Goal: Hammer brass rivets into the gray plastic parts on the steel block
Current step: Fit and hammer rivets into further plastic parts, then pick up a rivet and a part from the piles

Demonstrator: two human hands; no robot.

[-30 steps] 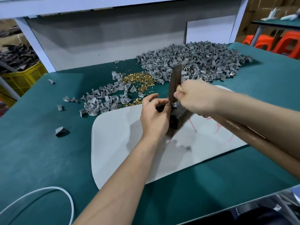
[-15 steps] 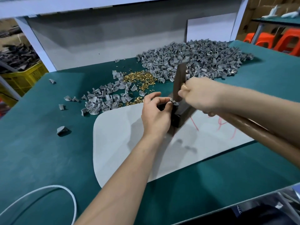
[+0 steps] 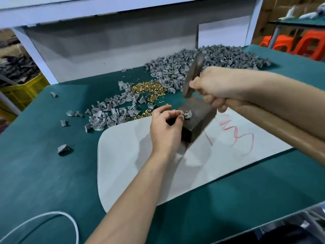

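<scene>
As I judged it, the step in hand was the strike itself. At the centre of the frame I had the left hand (image 3: pixel 165 127), thumb and forefinger pinching one gray plastic part (image 3: pixel 188 114) down on the top face of the steel block (image 3: pixel 200 118), which stood on the white mat (image 3: pixel 140 166). Whether a rivet sat in that part I could not tell; it was too small to see. Right of centre, the right hand (image 3: pixel 216 87) was clenched round the wooden handle (image 3: pixel 281 132) close under the hammer head (image 3: pixel 193 74). The head hung blurred just above the block's far end, clear of the part.

The next move called for a short, square blow onto the part. The pinching fingertips lay just beside the strike point, and they were the main thing in the way. I judged that a glancing hit could flick the part off the block.

Toward upper centre, the brass rivets (image 3: pixel 149 88) lay in a loose heap. A big pile of gray parts (image 3: pixel 219 59) lay behind it and a smaller scatter (image 3: pixel 109 113) to its left. One stray part (image 3: pixel 62 148) sat at left on the green table (image 3: pixel 44 182). A red scribble (image 3: pixel 237 134) marked the mat at right, and a white cable (image 3: pixel 52 212) curled in the lower left corner.
</scene>
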